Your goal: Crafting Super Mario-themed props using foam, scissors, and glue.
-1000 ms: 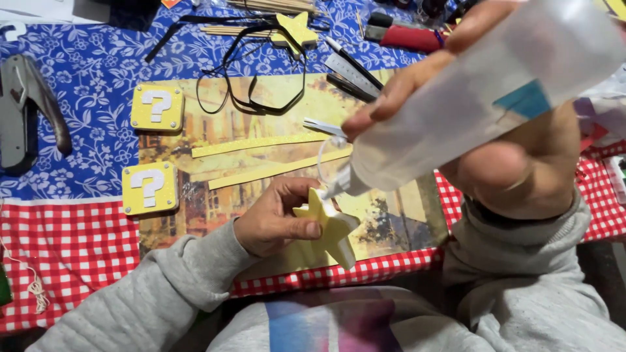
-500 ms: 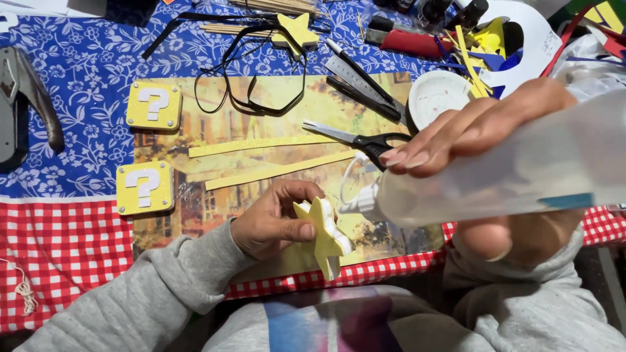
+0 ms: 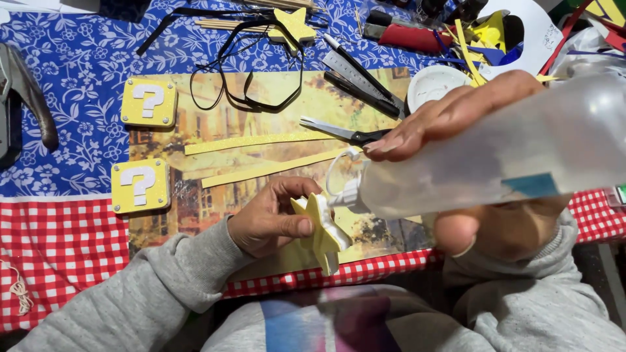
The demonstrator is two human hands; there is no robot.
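Right now your left hand is closed around a yellow foam star, thumb pressed on its near face and fingers curled behind it, so the star stands on edge just above the near side of the picture mat. A white streak runs along the star's upper rim, right under the nozzle of the glue bottle. Your right hand is wrapped tight around that clear bottle, fingers over the top and thumb underneath, tipping it so the white nozzle points left and down and touches or almost touches the star's edge; you cannot tell which from this angle. The bottle's little cap hangs off the nozzle on a thin loop. On the mat beyond your hands lie two long yellow strips, one above the other, with a pair of scissors just beside their right ends. Two yellow question-mark squares sit at the mat's left edge, one above the other. A black cord loops across the top of the mat, and a second yellow star lies beyond it on the blue flowered cloth. A red checked cloth covers the near edge.
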